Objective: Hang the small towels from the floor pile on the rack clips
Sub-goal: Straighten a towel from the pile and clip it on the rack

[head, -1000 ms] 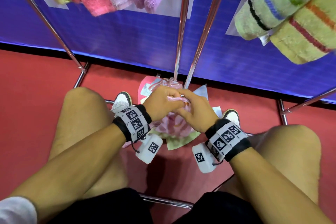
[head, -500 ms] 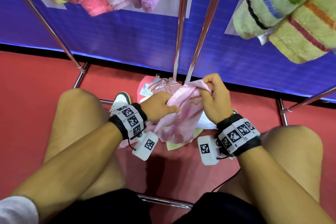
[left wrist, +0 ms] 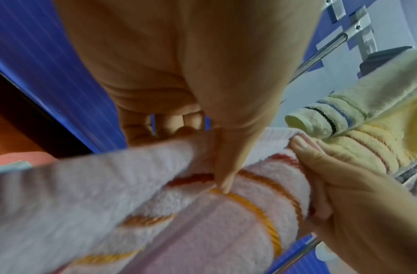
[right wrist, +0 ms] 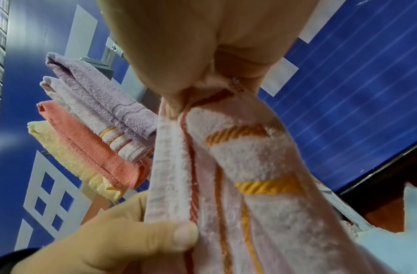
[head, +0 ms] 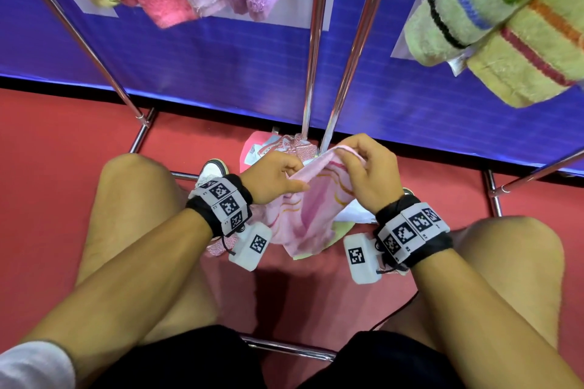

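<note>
Pink towel (head: pixel 311 199) pinched by left hand (head: pixel 271 180), right hand (head: pixel 368 174); floor pile (head: pixel 278 144) only head view, probably partly hidden.

A red floor (head: pixel 63 151) spreads beneath and to either side of the left grip (head: pixel 271 180) and the right grip (head: pixel 369 180). Beyond them stands a blue panel (head: pixel 221 57) with pale rectangles. A bare left knee (head: pixel 132 177) lies outside the left grip and a bare right knee (head: pixel 518 240) outside the right grip, with a white shoe (head: pixel 215 169) just left of the left grip and black shorts (head: pixel 189 363) nearest the camera.
</note>
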Demonstrator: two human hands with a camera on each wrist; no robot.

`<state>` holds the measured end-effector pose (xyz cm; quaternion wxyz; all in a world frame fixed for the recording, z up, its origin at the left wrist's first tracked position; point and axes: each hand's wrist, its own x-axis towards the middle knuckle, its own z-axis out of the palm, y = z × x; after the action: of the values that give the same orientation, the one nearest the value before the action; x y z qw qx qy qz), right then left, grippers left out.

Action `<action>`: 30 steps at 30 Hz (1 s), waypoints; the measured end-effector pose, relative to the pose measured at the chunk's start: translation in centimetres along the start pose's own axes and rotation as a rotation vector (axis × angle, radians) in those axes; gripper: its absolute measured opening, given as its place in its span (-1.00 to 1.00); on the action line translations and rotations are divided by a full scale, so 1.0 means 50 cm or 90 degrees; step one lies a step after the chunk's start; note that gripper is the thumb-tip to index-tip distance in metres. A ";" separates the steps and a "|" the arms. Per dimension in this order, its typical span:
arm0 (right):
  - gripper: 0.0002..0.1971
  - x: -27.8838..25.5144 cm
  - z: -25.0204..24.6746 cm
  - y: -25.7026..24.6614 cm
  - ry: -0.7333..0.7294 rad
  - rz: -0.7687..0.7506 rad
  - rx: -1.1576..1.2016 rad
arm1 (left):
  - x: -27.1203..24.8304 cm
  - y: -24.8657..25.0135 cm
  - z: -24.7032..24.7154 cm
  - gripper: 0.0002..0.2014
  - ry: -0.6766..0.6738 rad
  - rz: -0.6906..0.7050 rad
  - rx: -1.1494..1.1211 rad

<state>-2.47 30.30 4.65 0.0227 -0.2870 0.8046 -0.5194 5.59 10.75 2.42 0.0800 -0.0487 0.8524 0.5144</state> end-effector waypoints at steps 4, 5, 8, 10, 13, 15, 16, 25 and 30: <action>-0.91 0.001 -0.012 -0.004 0.059 -0.003 -0.007 | 0.004 -0.033 -0.012 -0.62 -0.019 -0.081 0.167; -0.91 0.005 -0.019 -0.002 0.084 0.000 -0.009 | 0.004 -0.039 -0.018 -0.65 -0.014 -0.102 0.175; -0.89 0.020 -0.045 0.014 0.149 0.026 -0.029 | -0.002 -0.039 -0.033 -0.67 0.017 -0.099 0.174; -0.86 0.024 -0.059 0.031 0.171 0.038 -0.061 | -0.006 -0.037 -0.039 -0.65 0.044 -0.102 0.186; -0.81 0.024 -0.071 0.051 0.204 0.059 -0.089 | -0.010 -0.050 -0.052 -0.70 0.076 -0.118 0.182; -0.80 0.022 -0.075 0.058 0.216 0.073 -0.098 | -0.014 -0.061 -0.061 -0.69 0.086 -0.127 0.171; -0.81 0.021 -0.076 0.062 0.216 0.081 -0.103 | -0.015 -0.068 -0.066 -0.69 0.093 -0.134 0.165; -0.85 0.015 -0.094 0.101 0.218 0.213 -0.126 | -0.025 -0.096 -0.090 -0.80 0.249 -0.226 0.101; -0.95 0.013 -0.081 0.099 0.151 0.308 -0.111 | -0.023 -0.087 -0.095 -0.81 0.334 -0.219 -0.028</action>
<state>-6.53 34.80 2.51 0.0273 -0.0250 0.8882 -0.4579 7.05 4.55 1.05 -0.0583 -0.3249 0.8121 0.4813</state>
